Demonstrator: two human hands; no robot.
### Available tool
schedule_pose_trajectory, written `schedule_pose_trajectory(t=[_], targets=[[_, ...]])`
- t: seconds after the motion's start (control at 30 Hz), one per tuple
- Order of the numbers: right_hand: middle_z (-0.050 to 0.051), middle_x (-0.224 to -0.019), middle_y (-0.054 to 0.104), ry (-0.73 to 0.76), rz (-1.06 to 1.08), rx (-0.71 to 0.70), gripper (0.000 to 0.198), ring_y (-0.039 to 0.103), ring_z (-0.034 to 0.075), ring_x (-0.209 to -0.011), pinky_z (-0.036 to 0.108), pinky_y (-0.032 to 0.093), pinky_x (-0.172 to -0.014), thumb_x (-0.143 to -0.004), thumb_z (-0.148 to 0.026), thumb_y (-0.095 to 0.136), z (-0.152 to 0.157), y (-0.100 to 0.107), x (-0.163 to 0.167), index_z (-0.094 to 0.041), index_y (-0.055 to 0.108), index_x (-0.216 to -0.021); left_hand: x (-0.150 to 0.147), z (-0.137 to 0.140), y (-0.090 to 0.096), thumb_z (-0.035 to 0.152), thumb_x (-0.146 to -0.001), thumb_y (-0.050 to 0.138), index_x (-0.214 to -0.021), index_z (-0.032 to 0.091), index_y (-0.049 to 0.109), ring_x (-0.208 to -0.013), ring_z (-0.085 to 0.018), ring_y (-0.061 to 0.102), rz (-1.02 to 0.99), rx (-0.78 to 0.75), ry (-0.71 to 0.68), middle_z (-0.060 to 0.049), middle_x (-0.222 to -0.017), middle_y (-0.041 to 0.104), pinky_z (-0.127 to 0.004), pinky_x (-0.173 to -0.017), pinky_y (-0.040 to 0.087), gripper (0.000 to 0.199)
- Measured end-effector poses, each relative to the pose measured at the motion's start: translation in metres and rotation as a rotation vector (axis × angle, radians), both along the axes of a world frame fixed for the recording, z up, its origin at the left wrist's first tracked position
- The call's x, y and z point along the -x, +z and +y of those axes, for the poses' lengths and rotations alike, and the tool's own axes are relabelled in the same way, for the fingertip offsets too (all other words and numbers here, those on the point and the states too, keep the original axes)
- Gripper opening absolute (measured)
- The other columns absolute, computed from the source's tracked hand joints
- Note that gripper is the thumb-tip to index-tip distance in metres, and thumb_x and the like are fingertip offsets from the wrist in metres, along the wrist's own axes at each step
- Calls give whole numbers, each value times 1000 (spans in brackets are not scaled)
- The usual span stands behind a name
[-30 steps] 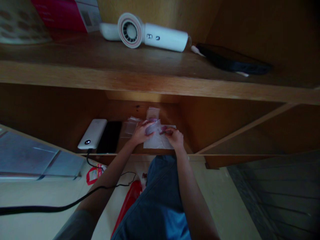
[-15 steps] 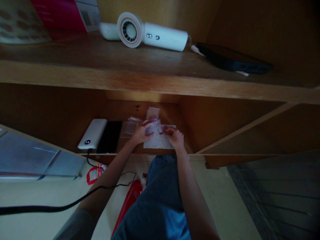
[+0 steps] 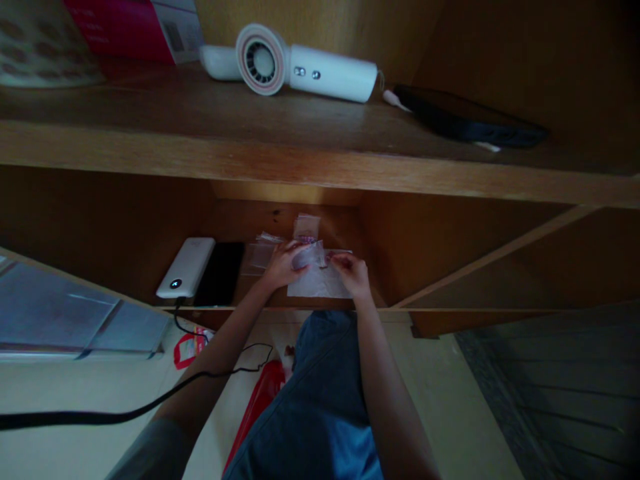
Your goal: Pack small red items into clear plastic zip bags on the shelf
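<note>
On the lower shelf, my left hand (image 3: pixel 281 268) is closed on a small clear plastic bag (image 3: pixel 313 254), its thumb along the near side. My right hand (image 3: pixel 353 273) is just right of the bag's edge, fingers pinched together. What they pinch is too small to make out. Some pinkish bits show by its fingertips, partly hidden by the hand. Beneath both hands lies a white sheet (image 3: pixel 317 287). Another clear bag (image 3: pixel 307 225) with pinkish contents lies behind. Left of my left hand are several flat clear bags (image 3: pixel 257 256).
A white power bank (image 3: pixel 187 267) with a black cable and a dark phone (image 3: pixel 220 273) lie left on the lower shelf. Above, the upper shelf (image 3: pixel 300 157) juts out, holding a white handheld fan (image 3: pixel 330 73) and a black object (image 3: pixel 470 120).
My right hand has shifted slightly and its fingers now cover more of the pinkish bits. My left hand and the bag are nearly still.
</note>
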State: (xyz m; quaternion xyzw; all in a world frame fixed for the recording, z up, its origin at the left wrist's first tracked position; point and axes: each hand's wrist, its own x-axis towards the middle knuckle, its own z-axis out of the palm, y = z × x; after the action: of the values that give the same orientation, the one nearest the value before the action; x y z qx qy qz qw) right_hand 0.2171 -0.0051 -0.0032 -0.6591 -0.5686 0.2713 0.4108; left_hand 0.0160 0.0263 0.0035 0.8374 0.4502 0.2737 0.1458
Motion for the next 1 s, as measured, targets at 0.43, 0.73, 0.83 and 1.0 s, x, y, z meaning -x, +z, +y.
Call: schedule_pose_trajectory(t=[0.43, 0.73, 0.83, 1.0], targets=[[2, -74, 67, 41, 121, -38, 21, 59, 15, -66, 25, 44, -65, -72, -38, 59, 4, -3, 8, -20, 67, -77, 0, 1, -3, 41, -75, 60, -119, 23, 52, -107, -23, 51, -35, -39, -33, -6, -114, 57, -40, -94, 39, 48], [1, -66, 64, 109, 249, -108, 25, 58, 14, -63, 25, 43, -63, -74, -43, 57, -3, 15, 18, -18, 61, -78, 0, 0, -2, 41, -76, 60, -118, 22, 52, -108, -21, 52, -127, -48, -25, -7, -116, 56, -37, -95, 41, 47], [-1, -64, 61, 154, 141, -102, 21, 55, 13, -60, 24, 41, -60, -72, -39, 61, -7, 20, 22, -20, 61, -80, 0, 0, -2, 40, -77, 59, -118, 22, 51, -108, -21, 52, -161, -66, -41, -7, -116, 57, -37, -94, 43, 46], [-1, -65, 61, 162, 147, -136, 14, 54, 13, -57, 24, 40, -56, -74, -34, 59, -8, 20, 25, -20, 61, -77, 0, 1, -3, 39, -76, 60, -121, 22, 48, -112, -21, 51, -179, -77, -70, -7, -120, 55, -38, -96, 42, 50]])
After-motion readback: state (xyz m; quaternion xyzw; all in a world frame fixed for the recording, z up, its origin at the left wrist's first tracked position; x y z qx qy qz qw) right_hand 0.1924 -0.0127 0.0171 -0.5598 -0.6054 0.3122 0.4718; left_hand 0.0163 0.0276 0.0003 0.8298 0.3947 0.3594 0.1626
